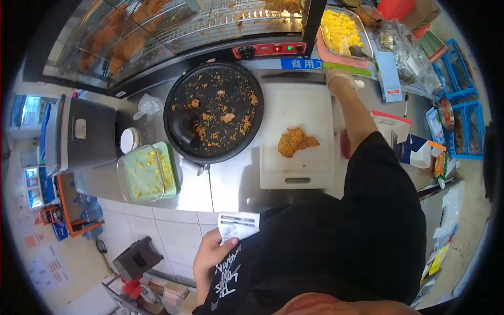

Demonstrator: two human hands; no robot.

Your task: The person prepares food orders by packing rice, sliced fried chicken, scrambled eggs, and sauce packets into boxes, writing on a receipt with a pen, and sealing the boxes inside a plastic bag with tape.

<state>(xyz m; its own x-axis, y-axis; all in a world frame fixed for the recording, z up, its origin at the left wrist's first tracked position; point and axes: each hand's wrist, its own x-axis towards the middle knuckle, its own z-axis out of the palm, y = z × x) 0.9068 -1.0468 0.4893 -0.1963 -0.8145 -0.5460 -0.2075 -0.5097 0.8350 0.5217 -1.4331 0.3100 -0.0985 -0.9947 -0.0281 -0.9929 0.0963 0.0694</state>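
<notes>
My left hand [211, 254] pinches a small printed paper slip [239, 226] in front of my body. My right hand [340, 81], in a clear plastic glove, is closed around a knife [294, 77] at the far edge of the white cutting board [296, 107]. The dark blade points left and a white handle end shows past the hand. A piece of breaded fried meat [296, 142] lies on the board. Left of it sits a round black pan [214, 110] with crumbs and small fried bits.
A glass-fronted warming cabinet [268, 50] with fried food stands behind the counter. At the back right is a container of yellow food [341, 31]. Left are a green-based clear container [149, 173], a white-lidded jar [129, 140] and a grey bin [89, 134]. Opened boxes [420, 152] lie at right.
</notes>
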